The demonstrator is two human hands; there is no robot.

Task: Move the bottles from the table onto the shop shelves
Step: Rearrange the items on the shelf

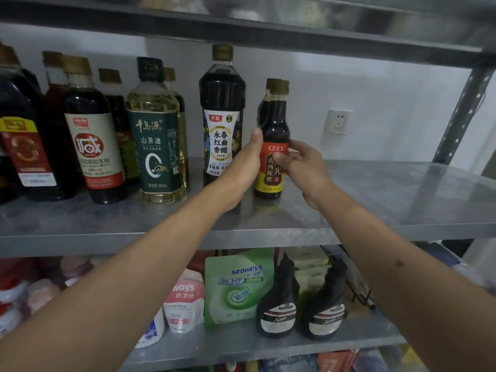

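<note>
Dark glass, the vinegar bottle (273, 146) stands upright on the steel shelf (375, 205), long axis vertical, gold cap up and its red-and-yellow "CUCU" label facing the camera. A 2nd bottle of the same kind (264, 103) stands just behind it, mostly hidden.

Both hands hold it at label height. The left hand (243, 167) lies against its left side with the thumb pointing up along the glass; this grip is narrow, though its fingers are out of sight behind the bottle. The right hand (303, 163) wraps the right side, thumb across the label front, fingers curled behind.

Just left stands a taller dark bottle with a white label (222, 114), near the left hand. Further left is a row of oil and sauce bottles (107, 130). Rightward the shelf runs bare to the perforated upright (461, 114), with a wall socket (337, 121) behind. Below, the lower shelf (241, 342) carries pouches and dark spray bottles.
</note>
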